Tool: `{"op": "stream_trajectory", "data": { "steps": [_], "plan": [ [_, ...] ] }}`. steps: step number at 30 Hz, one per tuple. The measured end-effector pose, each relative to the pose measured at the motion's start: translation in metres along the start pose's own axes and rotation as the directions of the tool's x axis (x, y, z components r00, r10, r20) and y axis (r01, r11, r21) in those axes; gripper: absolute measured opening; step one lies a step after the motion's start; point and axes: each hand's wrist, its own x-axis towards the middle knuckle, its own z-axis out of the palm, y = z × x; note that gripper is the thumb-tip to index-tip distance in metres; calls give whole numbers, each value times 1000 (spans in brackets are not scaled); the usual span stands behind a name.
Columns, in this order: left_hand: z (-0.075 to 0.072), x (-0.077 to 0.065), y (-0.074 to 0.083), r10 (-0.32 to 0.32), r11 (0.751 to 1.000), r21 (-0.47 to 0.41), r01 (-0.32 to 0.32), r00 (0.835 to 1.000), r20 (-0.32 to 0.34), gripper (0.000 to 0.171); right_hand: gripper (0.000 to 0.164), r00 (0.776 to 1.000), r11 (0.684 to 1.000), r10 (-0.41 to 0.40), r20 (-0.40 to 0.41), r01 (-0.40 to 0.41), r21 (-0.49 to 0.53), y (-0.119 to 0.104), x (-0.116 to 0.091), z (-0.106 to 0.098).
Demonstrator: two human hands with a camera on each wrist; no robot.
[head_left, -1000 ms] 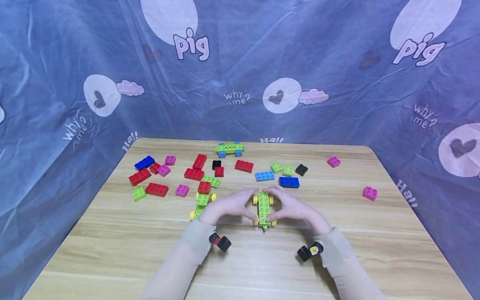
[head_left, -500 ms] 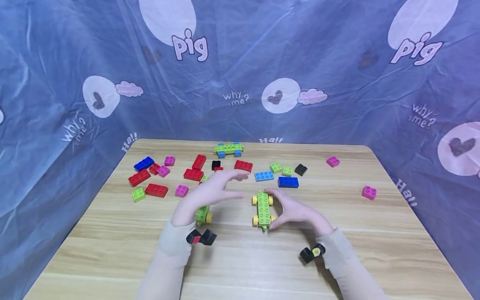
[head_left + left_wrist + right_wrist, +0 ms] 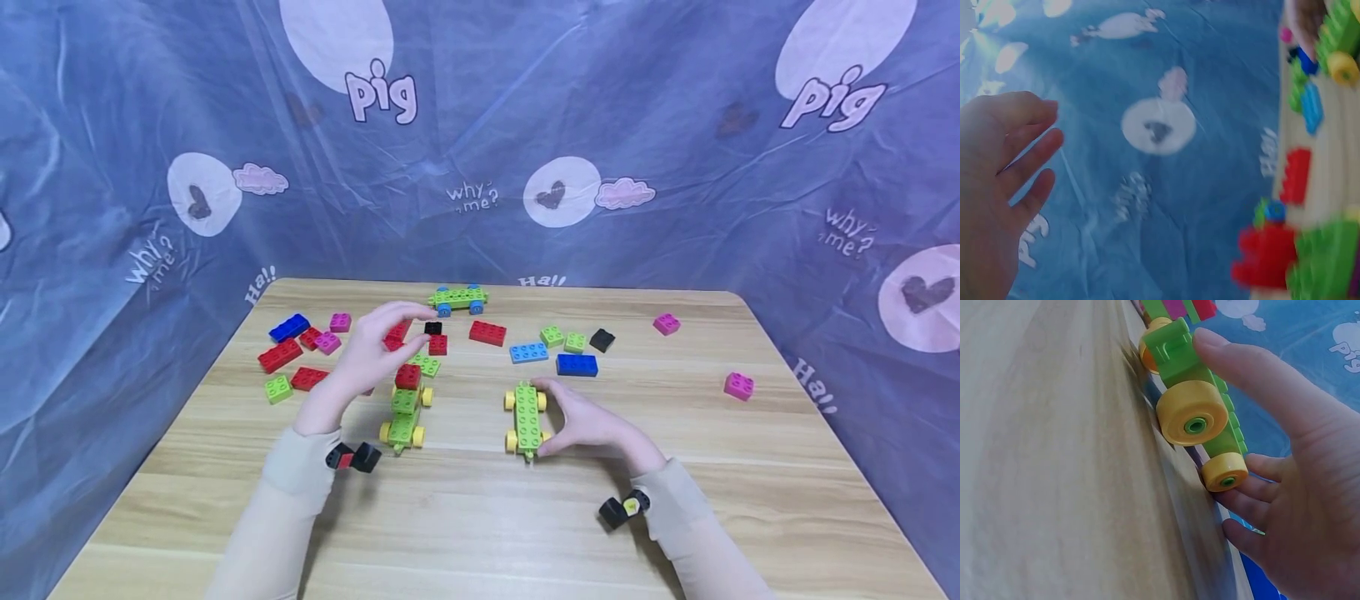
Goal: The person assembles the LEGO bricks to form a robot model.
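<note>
A green toy car base with yellow wheels stands on the table in front of me. My right hand holds it from the right side, thumb at the near end and fingers curved toward the far end. The right wrist view shows the thumb against the green base and the fingers by the far wheel. My left hand is raised over the red bricks at the left, thumb and fingers apart with nothing between them. Nearer stands a second yellow-wheeled car with a red brick stacked at its far end.
A green base with blue wheels stands at the back edge. Loose bricks lie across the back: a light blue brick, a dark blue brick and several red ones. Pink bricks lie far right. A patterned blue cloth surrounds the table.
My left hand has let go of the car base and moved left and away, past the second car, to above the red bricks. My right hand has stayed at the base, which has hardly moved.
</note>
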Motion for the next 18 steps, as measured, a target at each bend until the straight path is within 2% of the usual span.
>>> {"op": "stream_trajectory", "data": {
  "steps": [5,13,16,18],
  "plan": [
    [-11,-12,-22,-97,994,55,95,995,31,34,106,1000,1000,15,-5,-15,-15,1,0,1],
    [-22,-44,-70,-177,974,145,173,984,12,26,104,1000,1000,9,-10,-9,-18,3,1,2],
    [-28,-55,-83,-229,962,165,217,972,55,29,103,1000,1000,7,-12,-7,-26,4,2,3],
    [-31,-60,-90,-274,953,163,257,957,95,32,103,1000,1000,7,-14,-8,-26,4,2,3]
  ]
}}
